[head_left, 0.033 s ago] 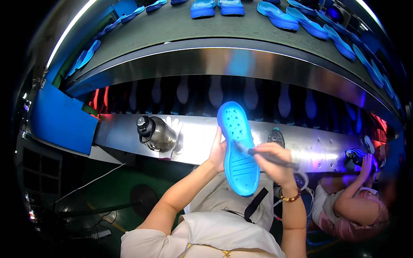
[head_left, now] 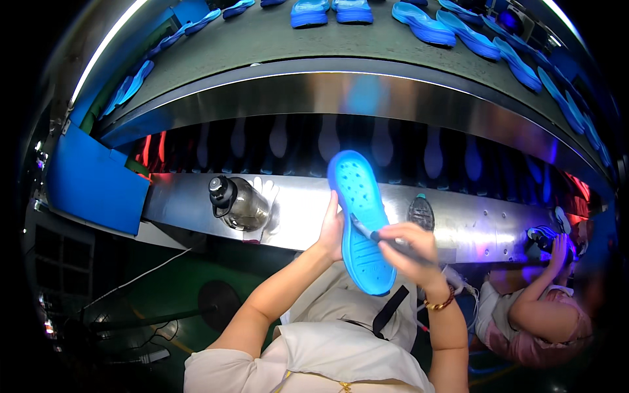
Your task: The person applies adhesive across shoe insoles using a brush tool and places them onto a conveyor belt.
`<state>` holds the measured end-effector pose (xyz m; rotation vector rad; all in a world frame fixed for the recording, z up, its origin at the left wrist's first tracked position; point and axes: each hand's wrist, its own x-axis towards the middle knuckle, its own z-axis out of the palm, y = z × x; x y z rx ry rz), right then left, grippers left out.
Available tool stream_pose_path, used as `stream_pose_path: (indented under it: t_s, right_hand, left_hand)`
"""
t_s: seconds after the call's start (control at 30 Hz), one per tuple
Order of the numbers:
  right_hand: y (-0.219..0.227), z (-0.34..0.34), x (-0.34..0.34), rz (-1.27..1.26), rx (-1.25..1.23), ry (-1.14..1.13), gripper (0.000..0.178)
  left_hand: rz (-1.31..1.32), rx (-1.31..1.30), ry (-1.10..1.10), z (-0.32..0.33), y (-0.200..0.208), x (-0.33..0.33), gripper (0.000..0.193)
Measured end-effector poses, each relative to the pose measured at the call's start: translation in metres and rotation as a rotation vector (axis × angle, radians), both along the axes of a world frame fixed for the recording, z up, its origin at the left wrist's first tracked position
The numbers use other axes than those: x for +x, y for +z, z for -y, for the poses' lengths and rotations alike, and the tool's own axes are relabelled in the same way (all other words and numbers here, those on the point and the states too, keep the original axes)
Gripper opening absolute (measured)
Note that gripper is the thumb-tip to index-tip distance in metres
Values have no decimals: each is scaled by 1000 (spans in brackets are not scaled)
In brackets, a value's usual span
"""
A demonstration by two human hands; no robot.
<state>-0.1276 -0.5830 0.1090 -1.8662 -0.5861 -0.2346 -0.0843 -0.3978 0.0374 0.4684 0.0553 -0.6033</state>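
Note:
A bright blue shoe sole (head_left: 368,259) stands tilted in front of me, its inner face with small round holes toward me. My left hand (head_left: 333,229) is closed on its left edge, thumb up along the side. In my right hand (head_left: 414,254) is a slim brush (head_left: 364,226) with a dark handle, held in a pinch like a pen. The brush tip meets the sole's inner face near the middle, close to its left rim. My right fingers lie over the sole's right side and are somewhat blurred.
Beyond the sole runs a metal ledge (head_left: 458,229). On it stand a dark translucent bottle (head_left: 246,204), a white glove (head_left: 267,190) and a dark rounded object with a teal tip (head_left: 420,213). Above is a green conveyor belt (head_left: 262,39) with several blue soles. A co-worker (head_left: 534,308) sits at right.
The brush tip has shifted slightly left and up on the sole, toward its left rim. My right hand has moved a little left, and the sole has risen slightly.

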Motion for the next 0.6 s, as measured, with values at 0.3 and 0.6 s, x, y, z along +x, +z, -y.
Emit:
stream_pose_path:
  t_s: [0.3,0.6]
  right_hand:
    - [55,1,-14,-90,136,25,17]
    - [39,13,-27,-131,144,7,24]
  left_hand:
    - [121,-93,66,-4,45,-9,84]
    - [119,-67,189,-16,65,-4,90]
